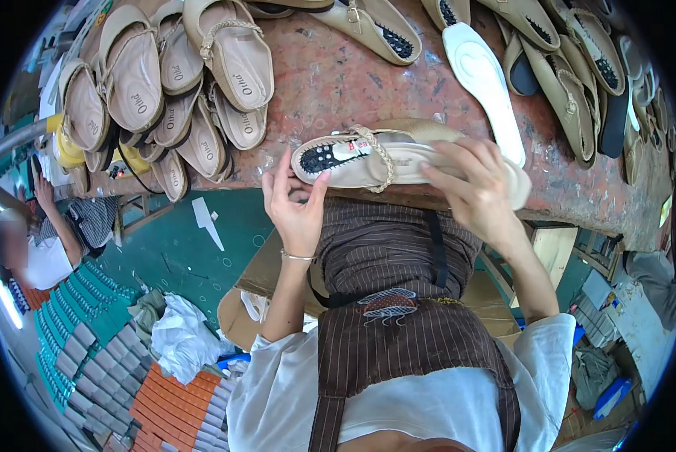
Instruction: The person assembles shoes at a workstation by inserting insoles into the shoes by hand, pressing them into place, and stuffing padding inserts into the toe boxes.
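Observation:
A beige sandal (pixel 330 177) with a braided strap (pixel 383 162) lies sideways at the table's near edge. Its heel bed is black with pale dots, and a white label with red print shows beside them. My left hand (pixel 296 203) grips the heel end, thumb on the near rim and fingers at the end. A beige insole (pixel 406 167) passes under the strap, its right end sticking out past the sandal. My right hand (pixel 477 184), slightly blurred, is closed on this insole. Another beige shoe (pixel 421 129) lies directly behind, partly covered.
Finished-looking sandals (pixel 236 71) are piled at the left of the worn red table (pixel 330 90). More sandals (pixel 579 113) with dark heel beds crowd the right. A white insole-shaped piece (pixel 485 83) lies behind my right hand. Another person (pixel 41 241) sits at far left.

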Demonstrator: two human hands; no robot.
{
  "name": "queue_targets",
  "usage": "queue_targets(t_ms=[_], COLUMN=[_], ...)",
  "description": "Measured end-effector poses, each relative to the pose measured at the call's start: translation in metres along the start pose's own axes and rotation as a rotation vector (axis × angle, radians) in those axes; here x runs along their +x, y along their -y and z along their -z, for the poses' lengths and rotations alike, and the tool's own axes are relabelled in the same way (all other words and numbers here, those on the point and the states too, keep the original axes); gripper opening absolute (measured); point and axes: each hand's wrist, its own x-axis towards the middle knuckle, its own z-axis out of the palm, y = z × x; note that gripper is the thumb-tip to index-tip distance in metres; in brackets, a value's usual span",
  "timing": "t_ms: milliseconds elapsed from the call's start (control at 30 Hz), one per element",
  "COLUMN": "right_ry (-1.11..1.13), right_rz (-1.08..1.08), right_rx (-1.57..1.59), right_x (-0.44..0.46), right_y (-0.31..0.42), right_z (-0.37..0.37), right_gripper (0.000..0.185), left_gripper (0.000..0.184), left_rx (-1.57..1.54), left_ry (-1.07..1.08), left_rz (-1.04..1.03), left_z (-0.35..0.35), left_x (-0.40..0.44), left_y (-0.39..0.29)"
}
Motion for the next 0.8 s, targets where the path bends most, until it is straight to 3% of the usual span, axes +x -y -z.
queue_targets(t_ms=[200,400,733,800], right_ry=[-0.064,-0.073,0.062,0.028], right_rz=[0.060,0.071,0.107,0.056], right_rx=[0.277,0.285,0.235,0.377], right_x=[0.043,0.058,0.065,0.065], right_y=[0.021,0.029,0.028,0.027], right_z=[-0.053,-0.070,-0.073,-0.067], right_gripper=[0.012,0.014,0.023,0.028], left_gripper=[0.059,0.046,0.041,0.040], left_rx=[-0.182,-0.311,-0.309,-0.242], left_ry=[-0.047,0.000,-0.032,0.086], left_rz=[0.014,0.092,0.195,0.127], left_z=[-0.013,-0.012,-0.014,-0.008], left_x=[0.008,0.014,0.027,0.027], left_y=[0.016,0.020,0.025,0.030])
